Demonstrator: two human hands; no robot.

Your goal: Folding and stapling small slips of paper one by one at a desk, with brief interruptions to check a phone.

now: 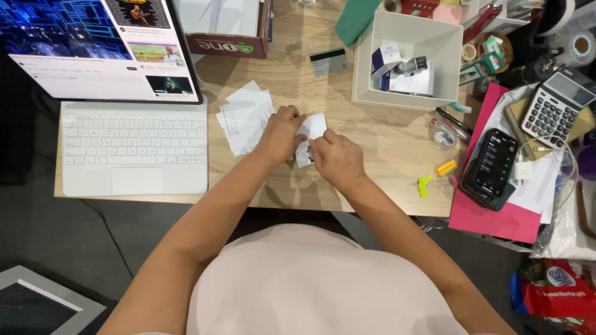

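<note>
My left hand (280, 133) and right hand (335, 158) pinch a small white paper slip (310, 133) mid-way along the wooden counter (372, 139), fingers closed on it, apparently folding; white keyboard (133, 146) left, dark floor (56, 236) below.

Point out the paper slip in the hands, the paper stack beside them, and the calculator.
paper slip (313, 127), head view, on its upper white part above the fingers.
paper stack (243, 121), head view, on the middle of the top sheet.
calculator (554, 108), head view, on its keypad.
</note>
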